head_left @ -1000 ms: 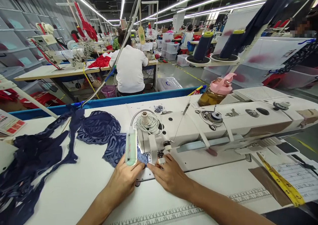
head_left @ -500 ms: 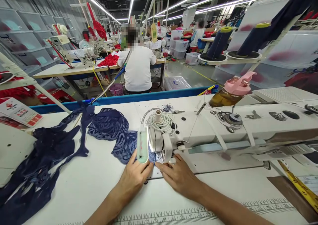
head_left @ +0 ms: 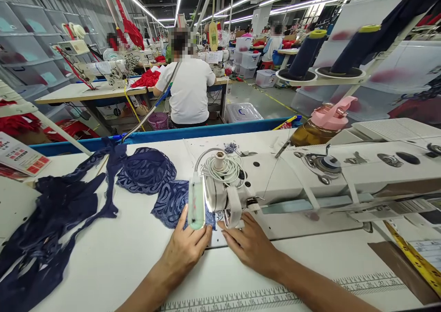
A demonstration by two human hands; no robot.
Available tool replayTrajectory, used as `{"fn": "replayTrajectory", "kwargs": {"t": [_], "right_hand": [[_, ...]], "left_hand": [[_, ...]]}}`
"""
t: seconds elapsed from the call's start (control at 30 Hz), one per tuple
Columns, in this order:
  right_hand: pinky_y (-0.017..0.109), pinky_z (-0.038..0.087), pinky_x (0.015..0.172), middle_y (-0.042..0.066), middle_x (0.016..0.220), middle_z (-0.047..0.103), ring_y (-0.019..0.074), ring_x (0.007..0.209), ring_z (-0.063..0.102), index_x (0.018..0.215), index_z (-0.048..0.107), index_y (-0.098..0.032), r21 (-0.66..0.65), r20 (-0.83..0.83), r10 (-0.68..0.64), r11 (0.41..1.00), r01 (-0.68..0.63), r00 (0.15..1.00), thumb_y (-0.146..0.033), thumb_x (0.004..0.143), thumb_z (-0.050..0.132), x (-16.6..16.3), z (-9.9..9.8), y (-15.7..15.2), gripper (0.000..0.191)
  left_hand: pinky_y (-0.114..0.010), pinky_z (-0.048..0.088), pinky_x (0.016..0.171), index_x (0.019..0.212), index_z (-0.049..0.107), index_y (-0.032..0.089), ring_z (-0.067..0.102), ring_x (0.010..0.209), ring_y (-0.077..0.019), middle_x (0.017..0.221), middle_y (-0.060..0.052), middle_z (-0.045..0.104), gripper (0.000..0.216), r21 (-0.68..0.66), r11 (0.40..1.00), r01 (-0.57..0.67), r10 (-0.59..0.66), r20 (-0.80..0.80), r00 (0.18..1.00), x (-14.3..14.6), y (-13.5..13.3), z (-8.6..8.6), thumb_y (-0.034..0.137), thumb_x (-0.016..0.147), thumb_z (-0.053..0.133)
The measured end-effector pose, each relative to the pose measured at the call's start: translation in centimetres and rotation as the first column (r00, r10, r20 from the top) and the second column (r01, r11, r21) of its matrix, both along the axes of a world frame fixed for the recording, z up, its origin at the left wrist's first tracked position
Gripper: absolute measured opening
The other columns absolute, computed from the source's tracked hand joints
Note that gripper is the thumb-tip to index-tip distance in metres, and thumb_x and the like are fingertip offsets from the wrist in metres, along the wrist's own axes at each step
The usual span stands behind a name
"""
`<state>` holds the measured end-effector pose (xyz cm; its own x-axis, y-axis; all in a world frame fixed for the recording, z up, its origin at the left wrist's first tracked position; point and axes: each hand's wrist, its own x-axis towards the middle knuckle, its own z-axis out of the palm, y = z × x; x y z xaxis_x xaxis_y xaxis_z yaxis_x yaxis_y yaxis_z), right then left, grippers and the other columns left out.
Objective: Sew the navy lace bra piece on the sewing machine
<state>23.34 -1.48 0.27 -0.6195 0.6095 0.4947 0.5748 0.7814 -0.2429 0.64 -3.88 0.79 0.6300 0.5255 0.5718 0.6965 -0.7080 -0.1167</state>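
Note:
A navy lace bra cup (head_left: 171,205) lies partly under the head of a white sewing machine (head_left: 220,190), its right edge at the presser foot. My left hand (head_left: 189,245) is closed on the near edge of this lace, thumb and fingers on it just left of the needle area. A pale green lamp (head_left: 196,206) hides part of those fingers and of the lace. My right hand (head_left: 253,243) rests on the machine bed right of the presser foot, fingers stretched out and apart, with nothing visible in them. A second navy lace cup (head_left: 147,170) sits behind the first.
Navy fabric pieces (head_left: 65,201) are heaped at the left. A pink-lidded bottle (head_left: 324,123) stands behind the machine arm, below two navy thread cones (head_left: 306,54). A printed ruler (head_left: 275,296) runs along the front. A person in a white shirt (head_left: 189,91) sits ahead.
My right fingertips have shifted slightly right, away from the lace edge. The left hand stays on the lace. The view has shifted a little.

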Motion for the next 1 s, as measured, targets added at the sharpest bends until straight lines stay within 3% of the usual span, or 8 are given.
{"fn": "replayTrajectory", "kwargs": {"t": [0.2,0.4,0.53,0.67,0.83,1.0], "right_hand": [[0.036,0.038,0.074,0.005,0.075,0.055,0.0209,0.071,0.047,0.122,0.065,-0.021,0.080,0.115,0.022,0.996,-0.031,0.993,-0.011,0.095,0.043,-0.1,0.2,0.0,0.036],[0.036,0.036,0.075,0.005,0.072,0.053,0.0211,0.071,0.045,0.119,0.067,-0.021,0.134,0.135,0.003,0.991,-0.021,0.991,-0.010,0.094,0.042,-0.2,0.1,0.1,0.037],[0.035,0.036,0.075,0.004,0.074,0.053,0.0188,0.068,0.044,0.122,0.066,-0.021,0.129,0.125,0.028,0.991,-0.044,0.992,-0.009,0.094,0.042,-0.2,0.1,0.2,0.038],[0.035,0.036,0.075,0.003,0.072,0.053,0.0189,0.069,0.046,0.123,0.065,-0.020,0.126,0.102,0.045,0.990,-0.058,0.994,-0.007,0.092,0.048,-0.3,-0.1,0.2,0.037],[0.036,0.038,0.075,0.005,0.077,0.057,0.0191,0.069,0.048,0.123,0.064,-0.022,0.063,0.065,0.037,0.997,-0.041,0.997,-0.007,0.092,0.046,-0.2,0.0,0.1,0.039],[0.036,0.040,0.076,0.007,0.087,0.062,0.0217,0.080,0.053,0.125,0.061,-0.021,0.016,-0.043,-0.005,1.000,0.006,0.999,-0.010,0.096,0.044,0.0,-0.1,0.0,0.036]], "left_hand": [[-0.032,0.059,0.067,0.109,0.062,0.005,0.065,0.081,-0.0177,0.086,-0.005,0.069,0.021,-0.002,1.000,0.007,-0.007,0.015,1.000,0.1,-0.1,0.1,0.003,0.090,0.055],[-0.032,0.060,0.073,0.115,0.061,0.008,0.064,0.089,-0.0175,0.095,-0.009,0.069,0.039,-0.176,0.984,0.034,-0.013,0.121,0.993,-0.7,0.0,0.4,-0.008,0.087,0.039],[-0.040,0.059,0.082,0.113,0.062,0.014,0.064,0.085,-0.0167,0.092,-0.005,0.069,0.038,-0.230,0.973,0.031,-0.006,0.108,0.994,-0.9,0.2,0.5,-0.006,0.088,0.040],[-0.053,0.052,0.097,0.110,0.063,0.013,0.064,0.082,-0.0160,0.093,-0.005,0.070,0.030,-0.138,0.990,0.004,0.003,0.054,0.999,-0.4,0.1,0.7,0.000,0.091,0.044],[-0.042,0.055,0.092,0.109,0.065,0.009,0.064,0.108,-0.0224,0.111,-0.010,0.071,0.023,-0.017,1.000,0.001,-0.001,-0.006,1.000,-0.1,-0.3,0.0,0.007,0.094,0.048],[-0.042,0.053,0.093,0.111,0.065,0.010,0.065,0.110,-0.0218,0.114,-0.009,0.072,0.026,0.026,0.999,-0.037,0.039,-0.065,0.997,-0.2,-0.8,-0.8,0.006,0.095,0.046]]}}
